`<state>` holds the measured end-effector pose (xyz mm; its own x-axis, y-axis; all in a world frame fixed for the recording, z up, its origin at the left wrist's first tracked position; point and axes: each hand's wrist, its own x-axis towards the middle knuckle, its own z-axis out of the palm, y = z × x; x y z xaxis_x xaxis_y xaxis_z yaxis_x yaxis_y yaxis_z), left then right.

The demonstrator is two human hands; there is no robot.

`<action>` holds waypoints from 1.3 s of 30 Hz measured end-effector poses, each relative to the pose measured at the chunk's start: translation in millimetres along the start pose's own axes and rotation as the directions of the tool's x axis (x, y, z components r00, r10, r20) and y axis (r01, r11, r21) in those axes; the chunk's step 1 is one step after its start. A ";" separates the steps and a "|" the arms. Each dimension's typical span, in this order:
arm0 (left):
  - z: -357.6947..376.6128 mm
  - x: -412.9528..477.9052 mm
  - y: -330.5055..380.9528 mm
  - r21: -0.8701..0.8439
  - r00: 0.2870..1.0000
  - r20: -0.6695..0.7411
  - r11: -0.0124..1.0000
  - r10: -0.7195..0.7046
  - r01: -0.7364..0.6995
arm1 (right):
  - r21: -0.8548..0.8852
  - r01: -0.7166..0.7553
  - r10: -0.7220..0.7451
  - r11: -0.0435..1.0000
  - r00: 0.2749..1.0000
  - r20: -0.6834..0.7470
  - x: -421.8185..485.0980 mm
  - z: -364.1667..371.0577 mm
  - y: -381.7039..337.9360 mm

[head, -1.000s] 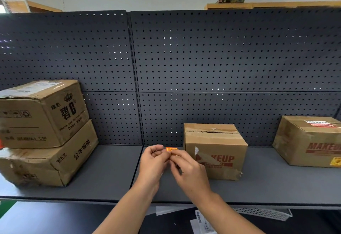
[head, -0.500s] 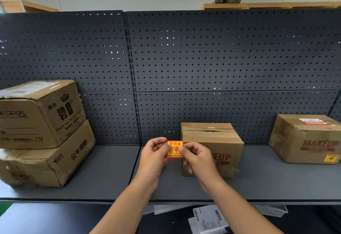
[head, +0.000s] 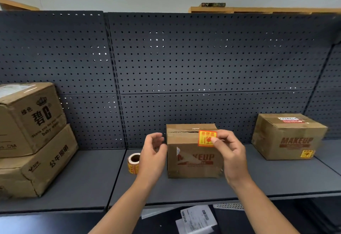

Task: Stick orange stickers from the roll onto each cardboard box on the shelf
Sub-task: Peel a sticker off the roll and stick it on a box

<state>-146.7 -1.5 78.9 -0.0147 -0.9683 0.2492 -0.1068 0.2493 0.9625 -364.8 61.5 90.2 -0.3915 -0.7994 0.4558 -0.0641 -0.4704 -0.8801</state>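
The right hand [head: 232,152] pinches an orange sticker [head: 206,138] between thumb and fingertips, holding it at the top front edge of the middle MAKEUP box [head: 193,161]. The left hand [head: 152,154], at nine o'clock of that box, is loosely curled and holds nothing. The sticker roll [head: 133,162] stands on the shelf [head: 88,178] at nine o'clock of the left hand.

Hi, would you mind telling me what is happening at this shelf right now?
A person is labelling boxes. The right hand holds an orange sticker at the top front edge of the middle box. The left hand hovers open beside it. The roll stands on the shelf. The right box already carries a sticker.
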 end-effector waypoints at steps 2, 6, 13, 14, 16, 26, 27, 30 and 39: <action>6.3 3.7 -14.1 0.049 0.999 0.030 0.999 -0.025 0.024 | 0.035 -0.019 0.023 0.999 0.991 -0.131 5.7 -20.4 12.2; 14.1 7.4 -35.1 0.188 0.961 0.173 0.965 -0.215 0.182 | -0.040 -0.082 0.074 0.996 0.980 -0.185 7.2 -51.6 40.4; 22.5 10.5 -61.7 0.253 0.915 0.303 0.948 -0.267 0.193 | -0.017 -0.290 0.290 0.957 0.957 -0.020 6.2 -64.8 79.0; 23.4 12.5 -66.4 0.244 0.920 0.306 0.954 -0.244 0.171 | -0.027 -0.302 0.302 0.953 0.953 -0.008 5.6 -63.8 80.4; 25.3 14.1 -67.9 0.187 0.948 0.265 0.974 -0.174 0.127 | -0.031 -0.308 0.308 0.951 0.951 -0.003 5.1 -61.2 78.3; 10.2 34.7 -30.8 0.148 0.957 0.251 0.983 -0.146 0.111 | 0.162 -0.455 0.429 0.875 0.887 0.172 40.2 -55.0 29.6; 8.2 37.4 -24.8 0.151 0.948 0.267 0.979 -0.171 0.134 | 0.176 -0.506 0.476 0.845 0.859 0.188 45.7 -55.5 26.6; 3.9 45.8 -10.8 0.195 0.911 0.277 0.946 -0.306 0.259 | 0.223 -0.616 0.581 0.756 0.788 0.206 63.1 -59.8 21.1; 16.2 53.4 -16.4 0.475 0.790 0.275 0.792 -0.548 0.384 | 0.144 -0.664 0.658 0.733 0.747 0.098 77.2 -36.0 29.6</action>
<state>-161.9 -57.5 74.6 -0.2263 -0.9050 -0.3601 -0.5627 -0.1803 0.8068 -430.0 -0.7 94.5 -0.2450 -0.9430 -0.2254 0.3454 0.1324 -0.9291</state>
